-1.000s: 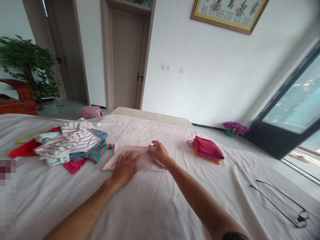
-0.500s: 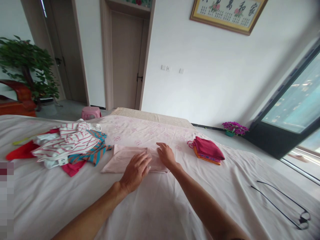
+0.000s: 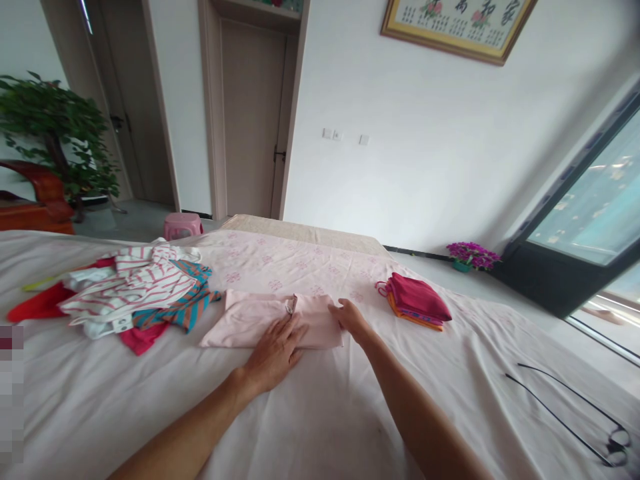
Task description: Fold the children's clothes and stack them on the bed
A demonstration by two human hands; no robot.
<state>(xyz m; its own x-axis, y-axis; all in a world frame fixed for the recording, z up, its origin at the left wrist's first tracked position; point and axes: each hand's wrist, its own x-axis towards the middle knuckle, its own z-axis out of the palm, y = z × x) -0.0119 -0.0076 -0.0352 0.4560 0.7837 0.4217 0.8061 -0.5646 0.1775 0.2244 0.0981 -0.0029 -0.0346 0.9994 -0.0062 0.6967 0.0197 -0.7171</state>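
A pale pink folded shirt (image 3: 320,320) lies flat in front of me, its small neck opening showing near the middle of the far edge. My left hand (image 3: 277,350) rests on the shirt's near middle, palm down with the fingers stretched out. At the shirt's right end, my right hand (image 3: 353,321) has its fingers closed on the edge of the cloth. Left of the shirt is a loose heap of clothes with a red-and-white striped top (image 3: 143,287) over a blue-and-orange striped one (image 3: 183,310). A folded stack with a crimson garment (image 3: 417,295) on top sits to the right.
A pale sheet (image 3: 320,413) covers the surface. Black-framed glasses (image 3: 613,447) lie open at the lower right. Beyond the far edge are a pink stool (image 3: 183,225) and purple flowers (image 3: 473,255) in a green pot. A leafy plant (image 3: 55,127) stands at the left.
My left hand has slid right from the shirt's left part to its middle. My right hand has moved right from near the neck opening to the right edge and closed there.
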